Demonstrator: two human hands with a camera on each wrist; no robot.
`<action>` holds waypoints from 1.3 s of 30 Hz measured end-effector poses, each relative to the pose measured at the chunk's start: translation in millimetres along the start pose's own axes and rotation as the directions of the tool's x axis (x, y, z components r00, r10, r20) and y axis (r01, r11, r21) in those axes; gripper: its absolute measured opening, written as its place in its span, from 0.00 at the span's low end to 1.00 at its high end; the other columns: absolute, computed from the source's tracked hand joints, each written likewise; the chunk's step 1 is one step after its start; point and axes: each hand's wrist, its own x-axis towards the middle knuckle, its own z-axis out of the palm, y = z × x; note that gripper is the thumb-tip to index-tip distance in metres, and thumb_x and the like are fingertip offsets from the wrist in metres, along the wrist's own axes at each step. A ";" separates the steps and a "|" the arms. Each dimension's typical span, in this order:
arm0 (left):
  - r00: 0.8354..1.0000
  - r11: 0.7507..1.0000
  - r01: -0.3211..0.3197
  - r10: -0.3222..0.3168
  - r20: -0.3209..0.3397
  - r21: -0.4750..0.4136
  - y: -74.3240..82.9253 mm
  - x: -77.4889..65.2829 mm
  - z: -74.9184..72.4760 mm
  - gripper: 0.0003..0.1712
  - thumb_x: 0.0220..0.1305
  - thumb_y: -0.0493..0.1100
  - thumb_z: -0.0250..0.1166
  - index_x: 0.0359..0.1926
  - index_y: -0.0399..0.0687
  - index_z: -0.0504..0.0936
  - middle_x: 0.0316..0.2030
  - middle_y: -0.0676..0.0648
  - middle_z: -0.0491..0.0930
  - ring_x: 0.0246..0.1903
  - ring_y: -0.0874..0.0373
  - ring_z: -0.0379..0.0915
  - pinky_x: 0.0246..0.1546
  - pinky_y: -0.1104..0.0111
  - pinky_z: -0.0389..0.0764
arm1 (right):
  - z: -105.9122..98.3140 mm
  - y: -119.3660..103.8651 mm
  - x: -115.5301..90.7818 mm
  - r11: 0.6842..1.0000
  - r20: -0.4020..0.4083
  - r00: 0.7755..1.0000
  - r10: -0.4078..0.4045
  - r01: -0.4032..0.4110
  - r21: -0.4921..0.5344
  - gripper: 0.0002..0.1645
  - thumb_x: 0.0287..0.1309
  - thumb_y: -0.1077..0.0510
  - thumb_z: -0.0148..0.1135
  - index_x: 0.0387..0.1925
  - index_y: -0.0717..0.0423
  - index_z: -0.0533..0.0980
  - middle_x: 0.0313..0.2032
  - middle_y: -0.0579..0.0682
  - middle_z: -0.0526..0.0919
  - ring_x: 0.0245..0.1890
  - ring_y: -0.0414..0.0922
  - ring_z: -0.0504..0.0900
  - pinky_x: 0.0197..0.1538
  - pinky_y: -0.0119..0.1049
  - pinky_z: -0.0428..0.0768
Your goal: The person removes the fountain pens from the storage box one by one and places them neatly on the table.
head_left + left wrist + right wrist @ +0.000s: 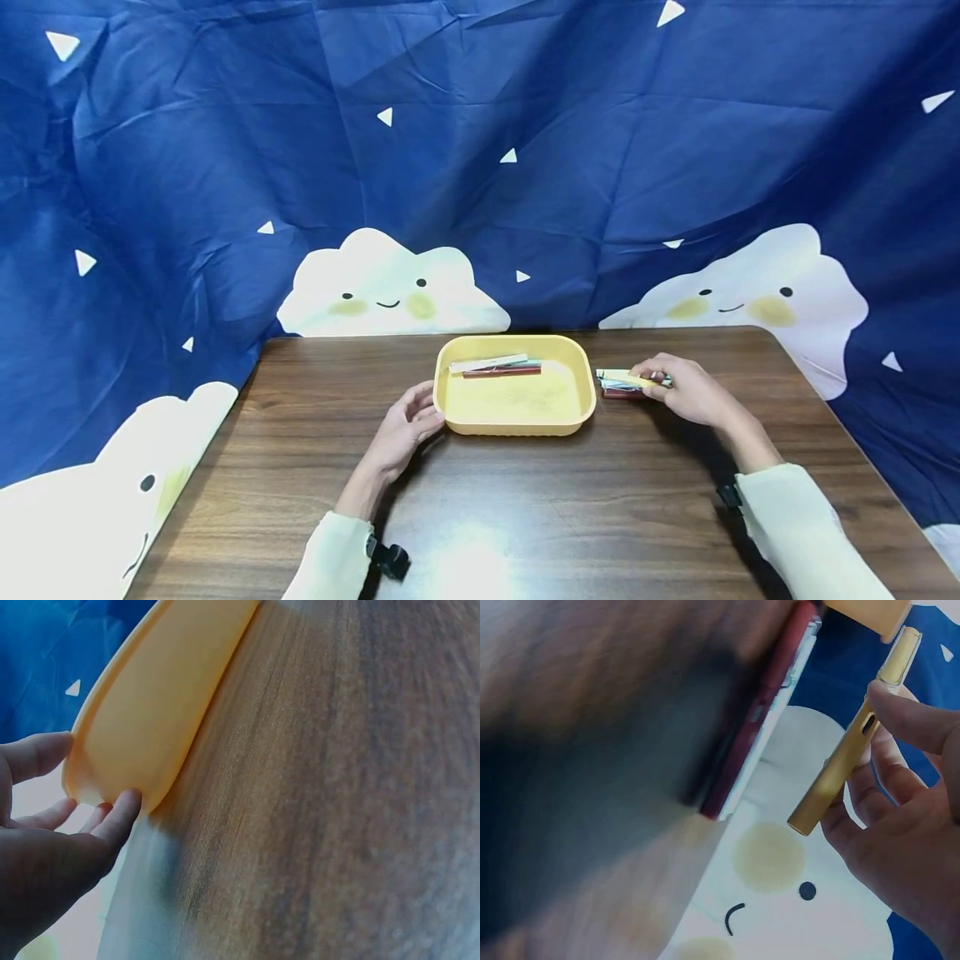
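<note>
My left hand (405, 429) grips the left end of a shallow yellow tray (517, 428), fingers and thumb against its outer wall (150, 712). Inside the tray lie a white pen (487, 363) and a dark red pen (502, 372), with a greenish one partly hidden behind them. Right of the tray, my right hand (686, 390) pinches a yellow pen (840, 765) with a clear cap between thumb and fingers. Below that pen, a dark red pen (757, 712) and a pale pen (776, 712) lie side by side on the table.
The brown wooden table (570, 508) carries the tray near its far edge. Behind hangs a blue cloth (480, 183) with white clouds and triangles. Black wrist cameras (390, 560) are strapped to both arms.
</note>
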 end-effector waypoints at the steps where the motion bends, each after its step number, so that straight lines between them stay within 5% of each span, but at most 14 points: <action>1: 1.000 1.000 0.001 -0.001 -0.001 -0.003 0.0 0.1 0.3 0.39 0.66 0.25 0.60 0.75 0.33 0.56 0.67 0.28 0.62 0.61 0.44 0.68 0.59 0.64 0.79 | 0.8 1.3 -1.7 1.000 -0.001 1.000 0.003 -0.003 -0.005 0.12 0.56 0.70 0.70 0.41 0.55 0.85 0.37 0.47 0.84 0.36 0.46 0.77 0.40 0.44 0.77; 13: 1.000 1.000 0.005 -0.005 -0.011 -0.003 1.2 -1.1 1.7 0.39 0.66 0.25 0.60 0.75 0.32 0.57 0.66 0.27 0.62 0.61 0.42 0.68 0.58 0.65 0.79 | 14.2 18.7 -14.7 0.999 0.057 0.998 0.030 -0.027 -0.045 0.17 0.52 0.72 0.70 0.41 0.52 0.85 0.32 0.42 0.79 0.32 0.41 0.74 0.36 0.36 0.74; 39: 1.000 1.000 -0.003 0.003 -0.012 -0.010 2.3 -1.3 2.7 0.39 0.65 0.24 0.60 0.75 0.33 0.57 0.67 0.28 0.61 0.60 0.44 0.68 0.58 0.64 0.79 | 24.5 28.1 -9.1 0.994 0.084 0.993 0.089 -0.083 -0.071 0.15 0.50 0.72 0.70 0.37 0.52 0.86 0.31 0.43 0.82 0.32 0.42 0.76 0.36 0.39 0.76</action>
